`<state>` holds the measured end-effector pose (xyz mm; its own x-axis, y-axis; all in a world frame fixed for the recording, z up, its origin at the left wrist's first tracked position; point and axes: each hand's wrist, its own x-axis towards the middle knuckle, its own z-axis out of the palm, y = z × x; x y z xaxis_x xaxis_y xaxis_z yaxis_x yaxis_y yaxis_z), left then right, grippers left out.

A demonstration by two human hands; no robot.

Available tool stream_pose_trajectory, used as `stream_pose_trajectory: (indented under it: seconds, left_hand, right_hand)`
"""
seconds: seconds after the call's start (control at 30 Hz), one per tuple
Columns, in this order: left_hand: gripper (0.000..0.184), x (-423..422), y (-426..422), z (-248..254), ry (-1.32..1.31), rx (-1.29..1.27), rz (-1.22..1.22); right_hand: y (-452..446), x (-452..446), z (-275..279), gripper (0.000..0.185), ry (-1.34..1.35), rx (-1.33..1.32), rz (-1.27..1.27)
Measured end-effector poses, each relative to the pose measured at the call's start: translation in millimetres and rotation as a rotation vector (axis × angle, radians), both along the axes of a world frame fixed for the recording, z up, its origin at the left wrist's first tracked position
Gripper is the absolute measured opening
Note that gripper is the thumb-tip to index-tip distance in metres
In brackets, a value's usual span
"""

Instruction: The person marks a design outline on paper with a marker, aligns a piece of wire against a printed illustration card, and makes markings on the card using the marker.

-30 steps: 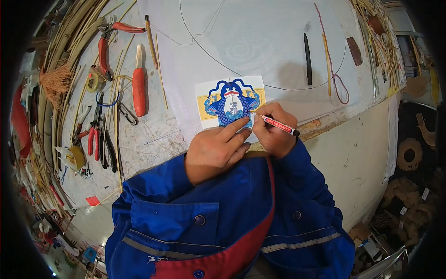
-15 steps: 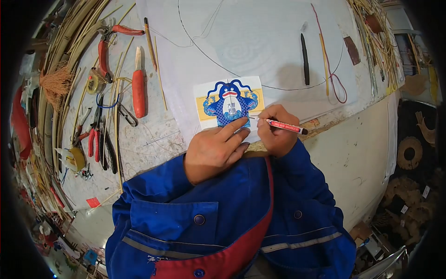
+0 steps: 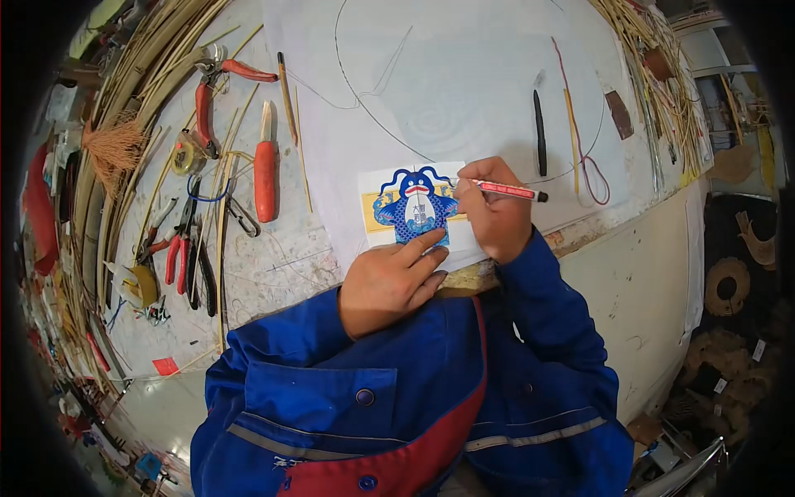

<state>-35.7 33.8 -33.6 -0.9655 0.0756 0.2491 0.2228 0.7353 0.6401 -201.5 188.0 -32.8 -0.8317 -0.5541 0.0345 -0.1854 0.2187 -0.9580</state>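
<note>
My right hand pinches tight round the slim marker | left hand, fingers loosely open, rests on flat blue-printed card

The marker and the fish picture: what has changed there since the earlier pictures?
The right hand has carried the marker away from the body, from beside the fish's lower body up to near the upper right corner of the fish picture. Nothing was taken hold of or let go. The left hand still rests on the picture's lower part; the picture stayed put.
</note>
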Motion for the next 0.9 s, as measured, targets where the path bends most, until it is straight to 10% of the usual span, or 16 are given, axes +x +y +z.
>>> stream_pose_trajectory:
  seconds: [0.9]
  left_hand:
    - [0.033, -12.6, -6.1, 2.8, -0.123, 0.063, 0.180]
  right_hand:
    - [-8.3, 1.6, -14.6, 0.009, 0.101, 0.038, 0.063]
